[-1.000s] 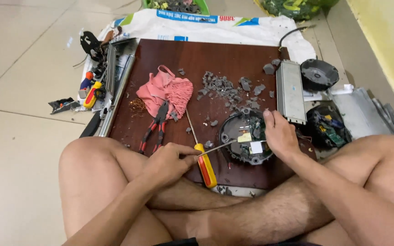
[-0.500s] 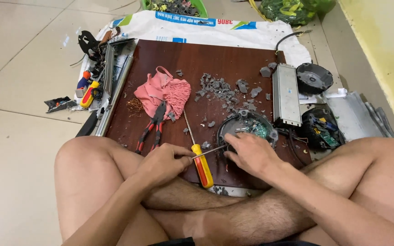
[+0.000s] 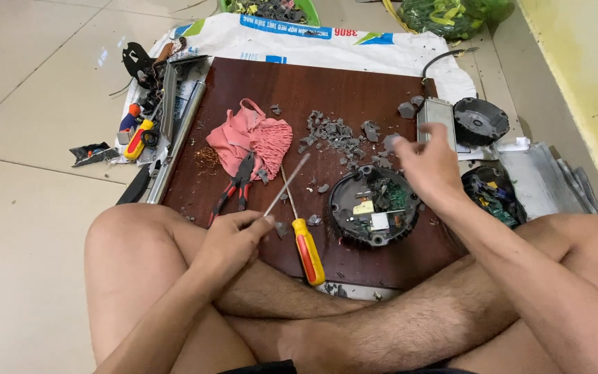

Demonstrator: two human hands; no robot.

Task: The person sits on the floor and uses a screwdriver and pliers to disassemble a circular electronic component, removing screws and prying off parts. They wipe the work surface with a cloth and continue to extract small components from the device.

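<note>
The person sits cross-legged on the tiled floor at a dark brown wooden board [image 3: 327, 90], which serves as the work surface. The left hand [image 3: 233, 242] has its fingers clamped on a thin grey metal rod [image 3: 286, 185], which angles up and away over the board. The right hand [image 3: 427, 163] hovers above the board with fingers loosely spread; it is blurred, and whether it holds anything cannot be told. Just beside it, on the board, lies a round black housing with an exposed green circuit board [image 3: 374, 206]. A yellow-and-red-handled screwdriver [image 3: 306, 242] lies between the hands. Red-handled pliers [image 3: 235, 185] rest partly on a pink cloth [image 3: 254, 142]. Grey broken fragments [image 3: 333, 131] are scattered beyond.
</note>
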